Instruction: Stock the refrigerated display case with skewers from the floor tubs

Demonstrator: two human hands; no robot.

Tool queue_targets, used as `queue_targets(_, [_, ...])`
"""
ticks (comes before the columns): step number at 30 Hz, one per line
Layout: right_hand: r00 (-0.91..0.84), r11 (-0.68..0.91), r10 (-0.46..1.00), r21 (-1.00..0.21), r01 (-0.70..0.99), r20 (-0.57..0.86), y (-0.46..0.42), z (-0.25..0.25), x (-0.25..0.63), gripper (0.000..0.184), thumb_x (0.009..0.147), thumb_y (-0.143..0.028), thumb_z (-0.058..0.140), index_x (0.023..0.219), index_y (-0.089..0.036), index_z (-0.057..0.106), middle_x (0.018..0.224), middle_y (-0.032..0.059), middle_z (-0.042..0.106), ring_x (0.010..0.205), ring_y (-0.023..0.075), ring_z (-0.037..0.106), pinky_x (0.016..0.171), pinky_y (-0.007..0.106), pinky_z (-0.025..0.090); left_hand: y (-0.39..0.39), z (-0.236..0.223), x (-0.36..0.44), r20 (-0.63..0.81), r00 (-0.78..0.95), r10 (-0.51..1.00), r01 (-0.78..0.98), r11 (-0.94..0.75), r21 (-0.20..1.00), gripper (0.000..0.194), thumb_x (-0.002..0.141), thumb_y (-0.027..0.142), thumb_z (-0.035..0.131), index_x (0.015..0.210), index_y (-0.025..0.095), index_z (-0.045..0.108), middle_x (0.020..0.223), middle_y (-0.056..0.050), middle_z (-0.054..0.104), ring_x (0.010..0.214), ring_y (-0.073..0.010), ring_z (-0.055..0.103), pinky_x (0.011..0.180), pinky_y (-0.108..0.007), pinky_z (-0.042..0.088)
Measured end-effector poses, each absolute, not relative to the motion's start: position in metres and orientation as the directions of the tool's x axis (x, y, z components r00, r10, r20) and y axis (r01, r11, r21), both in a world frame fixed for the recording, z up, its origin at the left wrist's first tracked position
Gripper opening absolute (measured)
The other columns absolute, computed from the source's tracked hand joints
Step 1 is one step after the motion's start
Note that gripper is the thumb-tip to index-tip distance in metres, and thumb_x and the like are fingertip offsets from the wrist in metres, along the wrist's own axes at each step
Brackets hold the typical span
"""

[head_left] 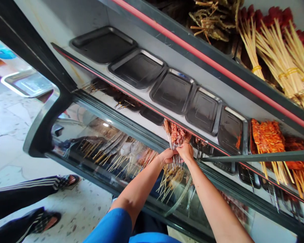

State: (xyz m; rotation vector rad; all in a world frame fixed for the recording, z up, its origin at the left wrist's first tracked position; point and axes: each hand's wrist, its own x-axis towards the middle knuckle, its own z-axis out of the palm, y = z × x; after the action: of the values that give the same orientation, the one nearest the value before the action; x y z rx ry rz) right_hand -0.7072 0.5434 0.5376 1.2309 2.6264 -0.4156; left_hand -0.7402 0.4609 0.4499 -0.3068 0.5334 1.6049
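Far L of the hands: another person's legs (pixel 22 190) in dark striped trousers, plus a metal tray (pixel 30 84), both well apart from the work. Nearer, L of & this side of the hands, pale-stick skewers (pixel 116 145) lie behind the case glass (pixel 86 118). Past the hands, a row of dark metal trays (pixel 173 92) slants down L to R, its shelf edge (pixel 131 95) w/ a red strip. Mid: L hand (pixel 168 156) & R hand (pixel 185 152) are close together, fingers closed round the thin sticks of a bunch of meat skewers (pixel 177 134); exact finger placement too small to tell. Meat end points away from the hands, in the lower opening by that edge. Step in hand, I'd judge: handling/gathering the bunch at the lower level; next move prob. calls for a firm grip on the sticks, meat kept off the edge. R of the hands, a dark bar (pixel 258 157) crosses, w/ red-orange skewers (pixel 268 138) just past it; farther off, up R, banded stick bundles (pixel 291 72) w/ dark-red tops.
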Motion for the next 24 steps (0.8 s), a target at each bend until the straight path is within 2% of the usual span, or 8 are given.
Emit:
queue_targets(4, [-0.604,0.581,0.706,-0.184,0.793,-0.370,0.553,0.531,-0.705,0.024,0.071,-0.035,0.062,0.053,-0.020,0.061,0.050,0.0023,0.059,0.051,0.0169,0.057,0.047,0.026,0.033,0.459,0.453,-0.740,-0.499,-0.105,0.860,-0.987,-0.028,0.160,0.021,0.079,0.000,0.061,0.098,0.009,0.064,0.077,-0.012,0.071,0.076,-0.0274,0.073,0.074,-0.046,0.061])
queue_targets(8, [-0.665,0.641,0.686,-0.189,0.744,-0.295,0.559,0.525,-0.703,0.021,0.073,-0.033,0.059,0.059,-0.019,0.067,0.050,0.0028,0.060,0.054,0.0167,0.059,0.050,0.026,0.034,0.458,0.457,-0.740,-0.496,-0.122,0.860,-0.983,-0.034,0.182,0.021,0.083,-0.001,0.051,0.098,0.009,0.062,0.079,-0.013,0.072,0.079,-0.0282,0.073,0.080,-0.053,0.059])
queue_targets(12, [-0.681,0.655,0.661,-0.200,0.729,-0.314,0.561,0.518,-0.705,0.027,0.075,-0.035,0.059,0.056,-0.018,0.068,0.049,0.0035,0.059,0.054,0.0164,0.058,0.049,0.026,0.032,0.456,0.458,-0.740,-0.467,-0.141,0.873,-0.978,-0.049,0.203,0.023,0.082,-0.002,0.050,0.099,0.009,0.061,0.076,-0.011,0.071,0.079,-0.0280,0.072,0.082,-0.055,0.058])
queue_targets(16, [-0.712,0.685,0.625,-0.213,0.697,-0.319,0.566,0.514,-0.705,0.032,0.076,-0.035,0.059,0.049,-0.018,0.060,0.044,0.0012,0.052,0.049,0.0138,0.052,0.047,0.025,0.029,0.454,0.452,-0.741,-0.410,-0.087,0.908,-0.989,-0.030,0.144,0.018,0.090,0.013,0.052,0.105,0.009,0.061,0.081,-0.014,0.072,0.082,-0.0300,0.072,0.083,-0.057,0.057])
queue_targets(18, [-0.751,0.713,0.593,-0.245,0.657,-0.290,0.569,0.515,-0.704,0.033,0.076,-0.032,0.059,0.046,-0.018,0.053,0.043,-0.0007,0.048,0.047,0.0119,0.047,0.047,0.025,0.027,0.454,0.447,-0.742,-0.367,-0.037,0.930,-0.996,-0.004,0.091,0.023,0.094,0.022,0.050,0.109,0.008,0.060,0.088,-0.017,0.072,0.088,-0.0326,0.072,0.084,-0.059,0.055])
queue_targets(21, [-0.793,0.742,0.563,-0.280,0.609,-0.235,0.571,0.517,-0.703,0.037,0.075,-0.029,0.059,0.044,-0.019,0.043,0.041,-0.0026,0.043,0.045,0.0099,0.041,0.047,0.024,0.025,0.455,0.443,-0.743,-0.320,-0.011,0.947,-0.999,0.005,0.052,0.025,0.094,0.023,0.049,0.110,0.008,0.060,0.091,-0.018,0.072,0.092,-0.0334,0.071,0.086,-0.060,0.054])
queue_targets(24, [-0.807,0.729,0.549,-0.347,0.590,-0.219,0.574,0.518,-0.702,0.040,0.074,-0.029,0.060,0.042,-0.020,0.037,0.039,-0.0041,0.037,0.043,0.0088,0.036,0.045,0.024,0.023,0.455,0.443,-0.745,-0.330,-0.011,0.944,-0.997,0.012,0.070,0.024,0.096,0.022,0.045,0.108,0.008,0.061,0.088,-0.017,0.072,0.090,-0.0321,0.072,0.082,-0.056,0.057])
